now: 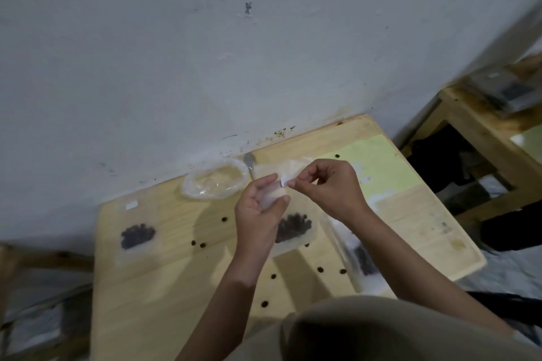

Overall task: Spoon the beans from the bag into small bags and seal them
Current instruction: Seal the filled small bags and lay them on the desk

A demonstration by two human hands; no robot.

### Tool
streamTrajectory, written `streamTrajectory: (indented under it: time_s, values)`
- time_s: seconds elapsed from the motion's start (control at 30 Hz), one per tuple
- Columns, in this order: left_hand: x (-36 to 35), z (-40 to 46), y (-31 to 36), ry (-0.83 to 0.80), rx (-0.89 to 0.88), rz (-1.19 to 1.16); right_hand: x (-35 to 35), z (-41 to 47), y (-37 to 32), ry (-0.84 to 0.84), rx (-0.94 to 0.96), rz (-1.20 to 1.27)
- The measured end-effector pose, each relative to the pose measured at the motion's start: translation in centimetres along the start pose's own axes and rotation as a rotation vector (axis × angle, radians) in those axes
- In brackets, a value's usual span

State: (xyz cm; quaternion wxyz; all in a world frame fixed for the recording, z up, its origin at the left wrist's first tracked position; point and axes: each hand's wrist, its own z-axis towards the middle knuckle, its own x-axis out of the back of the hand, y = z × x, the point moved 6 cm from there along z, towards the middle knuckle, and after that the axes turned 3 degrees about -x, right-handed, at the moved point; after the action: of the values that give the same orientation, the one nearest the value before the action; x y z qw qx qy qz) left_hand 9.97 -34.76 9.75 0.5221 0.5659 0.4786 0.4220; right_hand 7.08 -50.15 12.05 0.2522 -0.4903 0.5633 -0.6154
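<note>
My left hand (259,208) holds a small clear bag (271,196) above the wooden table (176,287). My right hand (328,184) pinches a small white strip at that bag's top edge. Below my hands lies a small bag with dark beans (294,228). Another small bag of beans (137,236) lies at the left. A larger clear bag with dark beans (359,258) lies at the right, partly under my right forearm. A metal spoon (250,163) rests by the wall, beside a rolled-open clear bag (214,183).
Several loose dark beans (224,219) are scattered over the table. A small white strip (131,205) lies at the far left. A yellow-green sheet (378,161) covers the far right corner. A second wooden table (481,126) stands to the right; the wall is right behind.
</note>
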Motion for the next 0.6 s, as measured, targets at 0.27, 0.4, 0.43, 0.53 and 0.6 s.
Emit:
streamTrajectory:
  time_s: [0.27, 0.4, 0.43, 0.53, 0.6]
  values:
    - [8.1, -2.8, 1.3, 0.121, 0.06, -0.122, -6.7, -3.9, -3.1, -0.004, 0.059, -0.057]
    - [12.9, -3.4, 2.1, 0.175, 0.025, -0.124, -10.4, -5.4, -4.2, 0.0, 0.044, 0.005]
    - [14.1, -3.4, 2.2, 0.182, 0.013, -0.122, -11.3, -5.7, -4.4, 0.003, 0.038, 0.016]
    - [17.5, -3.5, 2.1, 0.191, 0.003, -0.128, -14.4, -6.6, -4.8, 0.039, 0.064, 0.006]
    - [19.8, -3.4, 1.7, 0.217, 0.02, -0.148, -16.8, -7.2, -4.9, 0.041, 0.089, 0.011]
